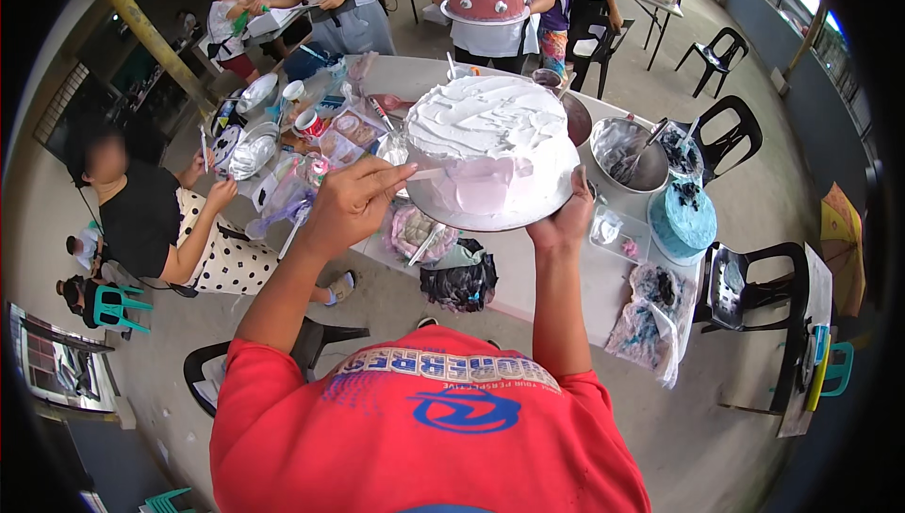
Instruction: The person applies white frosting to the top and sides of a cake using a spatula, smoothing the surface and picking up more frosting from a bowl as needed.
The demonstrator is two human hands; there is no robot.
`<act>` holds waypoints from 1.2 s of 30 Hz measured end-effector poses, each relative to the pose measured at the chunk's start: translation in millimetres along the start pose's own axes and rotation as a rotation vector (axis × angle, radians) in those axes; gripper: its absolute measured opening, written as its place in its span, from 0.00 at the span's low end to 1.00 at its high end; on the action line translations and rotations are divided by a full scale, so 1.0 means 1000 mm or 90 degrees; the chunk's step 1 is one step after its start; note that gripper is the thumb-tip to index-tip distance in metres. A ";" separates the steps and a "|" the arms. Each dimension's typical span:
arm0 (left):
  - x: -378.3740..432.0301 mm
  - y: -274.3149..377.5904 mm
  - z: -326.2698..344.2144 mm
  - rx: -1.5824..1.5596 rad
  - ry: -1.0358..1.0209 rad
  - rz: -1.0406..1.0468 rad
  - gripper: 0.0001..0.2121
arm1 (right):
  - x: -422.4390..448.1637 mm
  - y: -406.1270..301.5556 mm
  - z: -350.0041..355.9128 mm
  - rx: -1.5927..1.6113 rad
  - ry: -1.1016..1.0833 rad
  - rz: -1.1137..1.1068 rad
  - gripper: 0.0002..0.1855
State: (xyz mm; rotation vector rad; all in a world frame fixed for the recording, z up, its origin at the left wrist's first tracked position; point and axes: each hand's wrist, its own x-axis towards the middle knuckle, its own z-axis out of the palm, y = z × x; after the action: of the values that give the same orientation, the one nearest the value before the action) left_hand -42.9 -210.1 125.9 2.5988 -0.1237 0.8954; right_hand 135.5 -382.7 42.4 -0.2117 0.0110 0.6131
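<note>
My right hand (562, 219) grips the edge of a round cake board (488, 219) and holds it up above the table. On the board stands a round cake (488, 131) with white frosting, swirled and rough on top; its near side looks pale pink and smoother. My left hand (357, 205) pinches the end of a thin, pale, flat tool (428, 173), perhaps a spatula or stick. The tool's far part lies against the cake's left side; its exact tip is hard to make out. The fingers under the board are hidden.
On the table (527, 287) stand a metal mixing bowl (629, 156) with dark frosting, a blue frosted cake (682, 219), a stained cloth (650, 315) and a red cup (309, 124). A person at the left works with a bowl; another across holds a reddish-brown cake (488, 0). Black chairs stand around.
</note>
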 end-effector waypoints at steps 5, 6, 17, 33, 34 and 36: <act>0.009 0.000 -0.016 -0.044 0.196 -0.020 0.12 | -0.009 -0.010 -0.005 -0.012 0.025 -0.010 0.24; 0.003 0.000 -0.015 -0.080 0.219 -0.049 0.11 | -0.008 -0.009 -0.008 -0.005 0.008 -0.005 0.24; -0.025 0.031 0.031 -0.296 0.086 -0.315 0.10 | -0.017 -0.004 -0.009 -0.030 -0.026 -0.067 0.27; -0.020 0.061 0.029 0.088 0.088 -0.140 0.21 | -0.026 -0.001 -0.013 -0.009 -0.030 -0.199 0.28; -0.021 0.061 0.032 0.088 0.088 -0.139 0.21 | -0.027 0.001 -0.013 -0.027 -0.022 -0.222 0.30; -0.026 0.062 0.039 0.025 0.048 -0.191 0.21 | -0.029 0.002 -0.013 -0.032 -0.020 -0.243 0.31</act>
State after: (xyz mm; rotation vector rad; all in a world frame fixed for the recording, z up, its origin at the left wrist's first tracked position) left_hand -53.2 -283.5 102.4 2.5230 0.3000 0.8889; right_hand 111.3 -399.8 31.5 -0.2456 -0.0744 0.2362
